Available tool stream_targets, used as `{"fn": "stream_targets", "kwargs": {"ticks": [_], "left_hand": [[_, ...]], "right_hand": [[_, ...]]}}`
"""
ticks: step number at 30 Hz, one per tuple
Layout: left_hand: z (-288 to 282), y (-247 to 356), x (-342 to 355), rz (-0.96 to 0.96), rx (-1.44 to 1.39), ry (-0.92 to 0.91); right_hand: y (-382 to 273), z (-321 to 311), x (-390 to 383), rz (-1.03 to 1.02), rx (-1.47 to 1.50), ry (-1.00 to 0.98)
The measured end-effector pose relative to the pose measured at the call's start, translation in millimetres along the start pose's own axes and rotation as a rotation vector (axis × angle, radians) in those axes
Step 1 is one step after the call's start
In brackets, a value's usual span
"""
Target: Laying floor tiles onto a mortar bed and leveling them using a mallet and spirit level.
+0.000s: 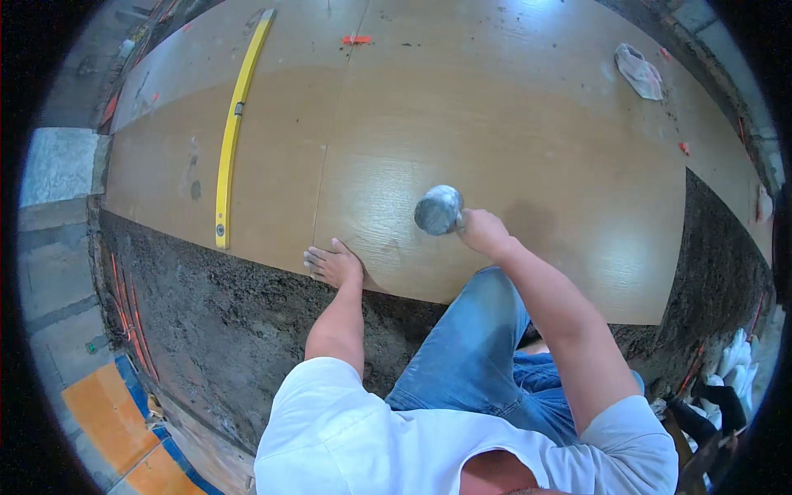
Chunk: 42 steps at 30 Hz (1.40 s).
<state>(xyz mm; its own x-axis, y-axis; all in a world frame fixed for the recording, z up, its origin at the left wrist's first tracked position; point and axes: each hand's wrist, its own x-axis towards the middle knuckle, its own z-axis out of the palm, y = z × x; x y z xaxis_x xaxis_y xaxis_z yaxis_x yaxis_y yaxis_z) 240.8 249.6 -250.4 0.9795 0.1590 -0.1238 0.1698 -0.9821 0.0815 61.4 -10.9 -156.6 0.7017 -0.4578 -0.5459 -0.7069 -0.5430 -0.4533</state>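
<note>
My right hand (485, 233) is wrapped round the handle of a mallet with a thick, round grey-and-white head (438, 211). The mallet is over a large, glossy brown tile (511, 132); whether its head touches the surface I cannot tell. My left hand (334, 264) lies flat with fingers stretched out at the near edge of the tiles, by the end of the thin joint (324, 165) between two of them. To its left, a long yellow spirit level (233, 128) rests on the neighbouring tile (165, 165).
Dark, rough mortar (206, 305) borders the tiles in front, with more at the right (709, 239). A white cloth (639, 72) lies far right, and an orange spacer (357, 40) sits over the joint. White bags (738, 363) and orange-brown boards (111, 412) lie at the sides.
</note>
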Motion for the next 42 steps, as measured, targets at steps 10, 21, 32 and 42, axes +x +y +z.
{"fn": "stream_targets", "kwargs": {"ticks": [10,21,32,42], "left_hand": [[14,162,88,0.737,0.003,0.053],[21,340,207,1.056,0.104,0.062],[25,361,237,1.077,0.096,0.083],[41,360,251,1.124,0.058,0.179]], "right_hand": [[54,-8,13,0.089,0.012,0.038],[64,-20,24,0.134,0.168,-0.151],[-27,-39,84,-0.036,0.420,-0.063],[57,-34,45,0.137,0.213,-0.057]]}}
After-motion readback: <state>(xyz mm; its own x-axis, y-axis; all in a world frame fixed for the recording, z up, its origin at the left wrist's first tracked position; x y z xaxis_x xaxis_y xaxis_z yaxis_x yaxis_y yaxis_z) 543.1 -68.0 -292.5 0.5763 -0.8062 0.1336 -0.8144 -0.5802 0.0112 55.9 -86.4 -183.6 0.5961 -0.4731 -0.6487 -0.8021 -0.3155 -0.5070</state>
